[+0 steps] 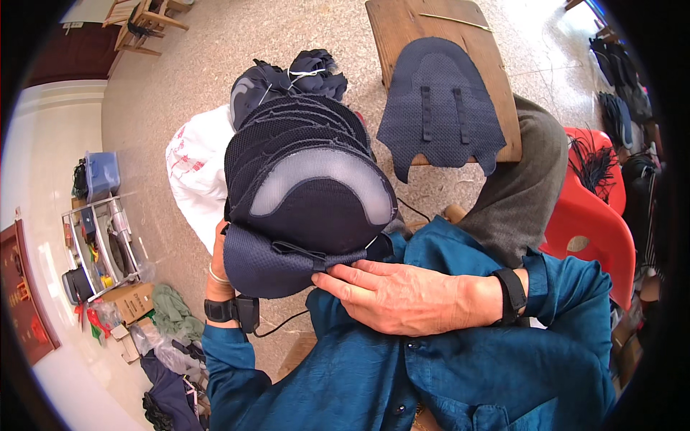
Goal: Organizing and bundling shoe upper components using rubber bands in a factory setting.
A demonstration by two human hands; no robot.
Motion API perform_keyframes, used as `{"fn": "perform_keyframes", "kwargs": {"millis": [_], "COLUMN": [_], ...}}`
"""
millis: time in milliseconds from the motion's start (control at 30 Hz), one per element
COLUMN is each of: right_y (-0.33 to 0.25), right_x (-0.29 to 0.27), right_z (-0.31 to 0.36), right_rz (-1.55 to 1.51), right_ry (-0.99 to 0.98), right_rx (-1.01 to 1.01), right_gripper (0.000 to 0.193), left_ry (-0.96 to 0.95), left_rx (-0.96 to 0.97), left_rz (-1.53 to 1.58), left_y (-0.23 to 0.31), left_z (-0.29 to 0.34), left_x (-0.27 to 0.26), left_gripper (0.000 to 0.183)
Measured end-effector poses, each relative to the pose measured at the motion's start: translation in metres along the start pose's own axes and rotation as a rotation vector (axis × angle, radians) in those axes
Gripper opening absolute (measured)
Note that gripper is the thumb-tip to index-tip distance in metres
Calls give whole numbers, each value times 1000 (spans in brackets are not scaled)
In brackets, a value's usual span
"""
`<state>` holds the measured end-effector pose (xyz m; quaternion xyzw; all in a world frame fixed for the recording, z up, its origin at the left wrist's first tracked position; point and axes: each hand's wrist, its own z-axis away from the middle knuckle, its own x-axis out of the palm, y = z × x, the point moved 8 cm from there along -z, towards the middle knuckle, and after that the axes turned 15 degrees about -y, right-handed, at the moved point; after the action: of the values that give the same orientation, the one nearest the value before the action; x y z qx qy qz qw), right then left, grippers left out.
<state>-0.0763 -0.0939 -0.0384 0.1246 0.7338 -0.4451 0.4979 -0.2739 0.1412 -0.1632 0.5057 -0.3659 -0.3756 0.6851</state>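
Observation:
A stack of dark navy mesh fabric panels (309, 215) is held in front of my lap, its layers fanned toward the far side. A pale grey curved strip (323, 169) arches across the upper panel. The near panel (277, 267) is folded over, with thin black straps on it. My left hand (218, 251) grips the stack at its left edge; most of its fingers are hidden behind the fabric. My right hand (392, 294) is closed at the folded panel's near right edge, fingers together on the fabric; its thumb is hidden.
One flat navy mesh panel with two straps (440, 108) lies on a wooden stool (402, 18) ahead, beside a thin stick (456, 21). Tied fabric bundles (287, 79) rest on a white sack (198, 154). A red chair (589, 230) bearing black strips is at right; a cluttered rack (104, 244) stands left.

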Motion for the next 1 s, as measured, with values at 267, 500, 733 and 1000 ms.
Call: {"fn": "perform_keyframes", "kwargs": {"millis": [267, 500, 733, 1000], "right_y": [30, 32, 22, 12], "right_x": [-37, -22, -15, -13], "right_z": [4, -11, -15, -17], "right_rz": [-307, -497, -326, -81], "right_ry": [395, 282, 189, 122], "right_rx": [78, -5, -50, -56], "right_gripper": [48, 55, 44, 42], "left_ry": [-128, -63, 4, 6], "left_rx": [-134, -191, -235, -259], "left_rz": [-156, -318, -351, -92], "left_y": [46, 57, 60, 42], "left_z": [-34, -30, -30, -26], "left_x": [42, 44, 49, 39], "left_gripper": [40, 52, 57, 58]}}
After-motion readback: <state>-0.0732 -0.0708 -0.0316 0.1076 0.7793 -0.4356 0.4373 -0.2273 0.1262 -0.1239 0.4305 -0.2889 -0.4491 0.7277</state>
